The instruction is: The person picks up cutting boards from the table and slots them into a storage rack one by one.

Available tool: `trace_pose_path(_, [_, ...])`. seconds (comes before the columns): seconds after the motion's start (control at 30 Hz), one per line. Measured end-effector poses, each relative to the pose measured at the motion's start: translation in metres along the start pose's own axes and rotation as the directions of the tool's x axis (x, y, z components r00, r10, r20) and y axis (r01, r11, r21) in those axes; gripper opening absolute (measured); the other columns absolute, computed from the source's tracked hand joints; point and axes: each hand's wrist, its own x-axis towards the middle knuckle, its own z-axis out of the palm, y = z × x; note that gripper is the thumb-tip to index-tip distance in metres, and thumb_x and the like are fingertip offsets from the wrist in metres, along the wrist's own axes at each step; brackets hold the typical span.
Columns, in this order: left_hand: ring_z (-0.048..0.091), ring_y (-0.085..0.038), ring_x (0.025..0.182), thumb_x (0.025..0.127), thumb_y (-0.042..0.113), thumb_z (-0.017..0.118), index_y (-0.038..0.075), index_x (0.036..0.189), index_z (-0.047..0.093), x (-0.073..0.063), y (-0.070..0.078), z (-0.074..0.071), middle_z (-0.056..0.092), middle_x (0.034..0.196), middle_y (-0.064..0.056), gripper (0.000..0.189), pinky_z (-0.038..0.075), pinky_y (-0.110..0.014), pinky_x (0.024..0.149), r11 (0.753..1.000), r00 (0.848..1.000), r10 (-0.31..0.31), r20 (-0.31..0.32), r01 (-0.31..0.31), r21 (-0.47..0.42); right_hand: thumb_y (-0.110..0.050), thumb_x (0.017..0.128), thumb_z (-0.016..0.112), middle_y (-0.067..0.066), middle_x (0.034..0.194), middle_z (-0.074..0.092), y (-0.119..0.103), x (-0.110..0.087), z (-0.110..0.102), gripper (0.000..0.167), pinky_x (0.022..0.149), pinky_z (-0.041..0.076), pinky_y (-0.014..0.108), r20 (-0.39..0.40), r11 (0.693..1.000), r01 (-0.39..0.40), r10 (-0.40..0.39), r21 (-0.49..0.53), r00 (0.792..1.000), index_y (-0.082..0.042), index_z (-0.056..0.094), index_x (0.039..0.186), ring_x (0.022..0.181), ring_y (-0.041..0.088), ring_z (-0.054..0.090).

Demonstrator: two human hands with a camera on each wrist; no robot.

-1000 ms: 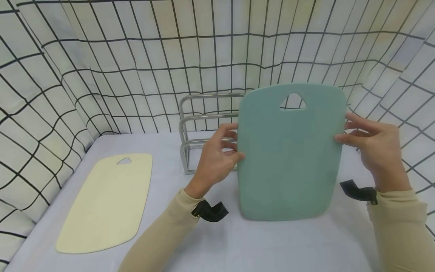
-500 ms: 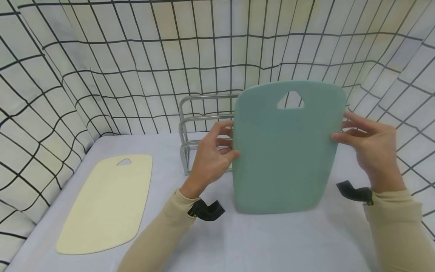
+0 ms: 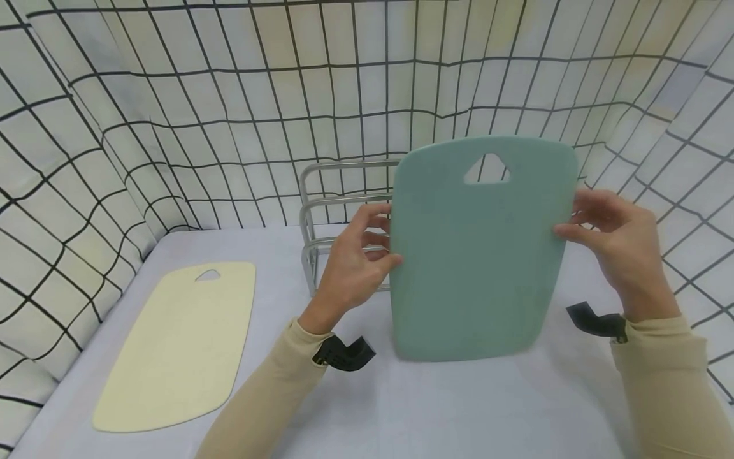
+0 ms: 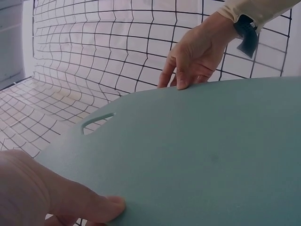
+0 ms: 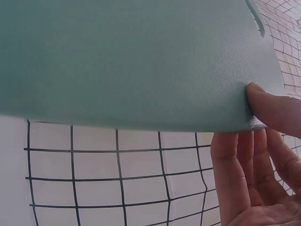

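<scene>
A green cutting board [image 3: 476, 268] stands upright between both hands, its handle hole at the top. On its left edge, my left hand [image 3: 358, 261] pinches it with the thumb in front and the fingers behind. My right hand [image 3: 625, 248] grips the right edge in the same way; the right wrist view shows its thumb [image 5: 273, 110] on the board's face. Behind the board is a metal wire rack [image 3: 308, 213], whose right part is hidden by the board. Flat on the table at the left lies a pale yellow cutting board [image 3: 178, 347].
A white table surface [image 3: 459, 408] lies under everything. Walls of white cloth with a black grid pattern [image 3: 241, 95] enclose the back and both sides.
Both hands have shifted the green board slightly to the left and its lower edge has moved up a little in view. The grip is unchanged, and the yellow board and rack stay put.
</scene>
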Motion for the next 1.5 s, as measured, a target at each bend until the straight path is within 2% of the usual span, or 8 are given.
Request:
trace_pose_path(0.33, [0.070, -0.028, 0.102, 0.087, -0.009, 0.071, 0.015, 0.143, 0.051, -0.001, 0.000, 0.000, 0.060, 0.122, -0.013, 0.064, 0.064, -0.042, 0.091, 1.000, 1.000, 0.007, 0.004, -0.007, -0.014, -0.008, 0.089, 0.080, -0.012, 0.125, 0.066, 0.000, 0.000, -0.001, 0.056, 0.101, 0.046, 0.023, 0.068, 1.000, -0.015, 0.014, 0.017, 0.998, -0.016, 0.060, 0.141, 0.118, 0.006, 0.060])
trace_pose_path(0.53, [0.069, -0.028, 0.100, 0.087, -0.010, 0.070, 0.012, 0.142, 0.051, -0.001, -0.001, 0.001, 0.060, 0.121, -0.014, 0.063, 0.065, -0.040, 0.090, 0.999, 1.000, 0.027, 0.005, -0.027, -0.018, 0.001, 0.086, 0.080, -0.003, 0.134, 0.061, -0.002, -0.001, -0.002, 0.054, 0.087, 0.050, 0.008, 0.106, 0.975, -0.028, 0.005, 0.218, 0.994, -0.011, 0.060, 0.135, 0.123, 0.013, 0.058])
trace_pose_path(0.93, [0.071, -0.028, 0.099, 0.086, -0.009, 0.070, 0.014, 0.142, 0.053, 0.000, -0.001, 0.000, 0.061, 0.119, -0.013, 0.063, 0.065, -0.040, 0.089, 1.000, 1.000, 0.026, -0.003, -0.026, -0.011, -0.010, 0.087, 0.083, -0.012, 0.128, 0.062, -0.006, -0.002, 0.004, 0.059, 0.085, 0.052, 0.006, 0.054, 0.999, -0.032, 0.032, -0.014, 0.998, -0.018, 0.059, 0.140, 0.112, 0.005, 0.065])
trace_pose_path(1.0, [0.072, -0.028, 0.099, 0.085, -0.010, 0.070, 0.014, 0.143, 0.053, 0.000, 0.000, 0.000, 0.062, 0.119, -0.014, 0.064, 0.065, -0.039, 0.089, 0.999, 0.999, 0.031, -0.007, -0.031, -0.015, -0.013, 0.086, 0.084, -0.014, 0.127, 0.063, -0.007, -0.003, 0.004, 0.060, 0.098, 0.055, 0.015, 0.033, 0.998, -0.059, 0.059, -0.016, 0.998, -0.020, 0.061, 0.141, 0.109, 0.001, 0.067])
trace_pose_path(1.13, [0.074, -0.028, 0.100, 0.084, -0.009, 0.071, 0.015, 0.142, 0.055, -0.002, 0.002, -0.004, 0.064, 0.117, -0.014, 0.065, 0.065, -0.039, 0.090, 0.999, 0.999, 0.027, -0.036, -0.028, -0.020, -0.010, 0.082, 0.088, -0.011, 0.120, 0.069, -0.012, -0.003, 0.008, 0.062, 0.111, 0.053, 0.026, 0.007, 0.985, -0.113, 0.113, 0.130, 0.994, -0.015, 0.065, 0.139, 0.101, 0.001, 0.073])
trace_pose_path(1.3, [0.075, -0.028, 0.097, 0.084, -0.008, 0.073, 0.016, 0.142, 0.057, -0.006, 0.003, -0.009, 0.066, 0.116, -0.014, 0.064, 0.065, -0.040, 0.090, 1.000, 0.998, 0.024, -0.058, -0.024, -0.009, -0.008, 0.077, 0.091, -0.009, 0.115, 0.071, -0.017, -0.007, 0.013, 0.066, 0.127, 0.035, 0.045, -0.012, 0.952, -0.145, 0.154, 0.271, 0.988, -0.014, 0.067, 0.139, 0.096, 0.002, 0.075])
trace_pose_path(1.4, [0.076, -0.029, 0.097, 0.084, -0.008, 0.074, 0.015, 0.142, 0.057, -0.008, 0.002, -0.012, 0.066, 0.115, -0.015, 0.065, 0.065, -0.039, 0.089, 0.999, 0.998, 0.027, -0.057, -0.028, -0.015, -0.007, 0.075, 0.092, -0.007, 0.113, 0.073, -0.019, -0.009, 0.015, 0.068, 0.125, 0.038, 0.039, -0.019, 0.933, -0.135, 0.150, 0.333, 0.989, -0.014, 0.067, 0.138, 0.095, 0.003, 0.077])
trace_pose_path(1.5, [0.076, -0.029, 0.097, 0.084, -0.009, 0.074, 0.015, 0.143, 0.056, -0.010, 0.002, -0.015, 0.066, 0.116, -0.015, 0.065, 0.065, -0.039, 0.089, 0.999, 0.998, 0.034, -0.053, -0.036, -0.023, -0.002, 0.073, 0.092, -0.003, 0.110, 0.076, -0.021, -0.011, 0.018, 0.068, 0.107, 0.053, 0.022, -0.021, 0.908, -0.103, 0.122, 0.405, 0.992, -0.010, 0.068, 0.136, 0.094, 0.006, 0.078])
